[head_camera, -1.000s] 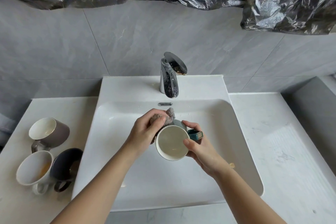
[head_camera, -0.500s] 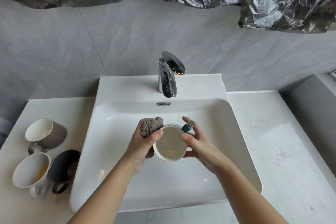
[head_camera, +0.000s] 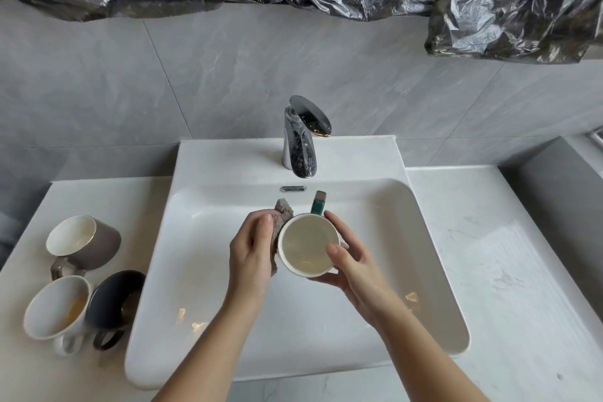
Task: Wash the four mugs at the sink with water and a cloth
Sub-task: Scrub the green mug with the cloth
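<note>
Your right hand (head_camera: 350,258) grips the teal-handled mug (head_camera: 308,243) over the middle of the sink (head_camera: 375,320), mouth facing you, handle toward the tap (head_camera: 301,143). Your left hand (head_camera: 251,251) clutches the grey cloth (head_camera: 283,210), pressed against the mug's left side. At the worktop's (head_camera: 489,238) left edge: brown mug (head_camera: 98,243) behind, white mug (head_camera: 54,307) and dark mug (head_camera: 112,294) touching in front.

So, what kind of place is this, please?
Most likely a bathroom or washroom: a white sink set into a pale counter, a chrome tap behind the bowl, and large grey tiles on the wall. A small kitchen is also possible.
</note>
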Demonstrator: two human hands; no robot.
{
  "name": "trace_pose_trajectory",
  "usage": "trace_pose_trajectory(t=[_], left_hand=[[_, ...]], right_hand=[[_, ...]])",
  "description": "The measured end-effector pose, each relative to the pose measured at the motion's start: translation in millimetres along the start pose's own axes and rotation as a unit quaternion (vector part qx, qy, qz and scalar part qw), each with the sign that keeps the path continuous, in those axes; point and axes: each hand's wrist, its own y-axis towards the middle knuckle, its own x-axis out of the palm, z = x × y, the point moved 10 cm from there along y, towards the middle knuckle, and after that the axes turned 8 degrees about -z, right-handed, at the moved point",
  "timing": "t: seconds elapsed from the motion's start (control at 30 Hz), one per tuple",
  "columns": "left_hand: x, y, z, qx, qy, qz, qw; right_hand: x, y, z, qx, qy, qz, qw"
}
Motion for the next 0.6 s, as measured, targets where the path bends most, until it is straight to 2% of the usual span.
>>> trace_pose_trajectory(t=[0.07,0.17,0.3,0.47,0.6], left_hand=[[-1,4,0,0.001,-0.014,-0.01,1.0],[3,4,10,0.047,0.026,-0.035,0.998],[7,18,15,0.045,0.059,-0.061,0.995],[25,19,30,0.097,0.119,-0.171,0.973],[30,26,33,0.092,0.169,-0.205,0.96]], right_hand=[[6,-1,-1,-0.003,-0.012,-0.018,1.0],[2,-1,-1,-0.001,-0.01,0.0,1.0],[8,-4,-2,0.003,-0.032,-0.03,0.999],[3,-4,-3,0.013,-0.043,-0.034,0.998],[4,-6,-3,0.007,-0.053,-0.055,0.997]])
